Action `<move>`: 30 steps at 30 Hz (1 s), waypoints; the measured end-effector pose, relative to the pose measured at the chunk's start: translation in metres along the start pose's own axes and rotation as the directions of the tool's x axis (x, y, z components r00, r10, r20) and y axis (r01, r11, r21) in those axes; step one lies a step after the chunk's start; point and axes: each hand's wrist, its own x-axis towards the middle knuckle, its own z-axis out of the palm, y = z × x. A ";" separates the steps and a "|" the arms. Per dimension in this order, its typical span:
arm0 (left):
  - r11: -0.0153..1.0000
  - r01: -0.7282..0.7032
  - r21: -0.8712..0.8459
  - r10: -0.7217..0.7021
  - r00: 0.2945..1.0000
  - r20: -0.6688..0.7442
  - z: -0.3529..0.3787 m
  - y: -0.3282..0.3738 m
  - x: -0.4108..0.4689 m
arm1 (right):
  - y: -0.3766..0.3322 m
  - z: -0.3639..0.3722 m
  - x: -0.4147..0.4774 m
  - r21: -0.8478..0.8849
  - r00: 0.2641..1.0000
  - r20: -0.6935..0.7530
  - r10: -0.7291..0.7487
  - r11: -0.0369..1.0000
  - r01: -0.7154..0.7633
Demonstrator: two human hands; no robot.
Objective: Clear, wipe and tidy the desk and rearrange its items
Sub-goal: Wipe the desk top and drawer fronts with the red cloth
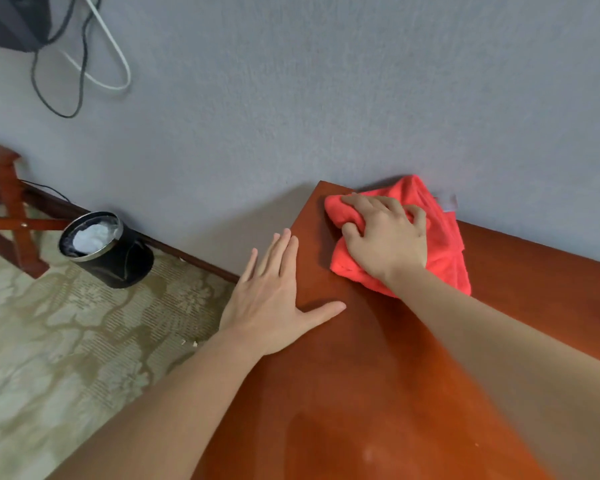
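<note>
A reddish-brown wooden desk runs along the grey wall, and its far left corner is in view. A bunched red cloth lies on that corner, touching the wall. My right hand grips the cloth with curled fingers and presses it onto the desktop. My left hand lies flat at the desk's left edge, fingers straight, thumb spread out onto the wood. No other items show on this part of the desk.
A black waste bin with white paper inside stands on the patterned carpet left of the desk, against the wall. A red wooden frame is at the far left. Black and white cables hang on the wall.
</note>
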 end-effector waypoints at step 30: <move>0.999 0.033 0.033 -0.034 0.999 0.030 0.000 -0.011 -0.025 | 0.000 -0.001 0.031 0.072 0.952 0.164 -0.258 0.966 0.249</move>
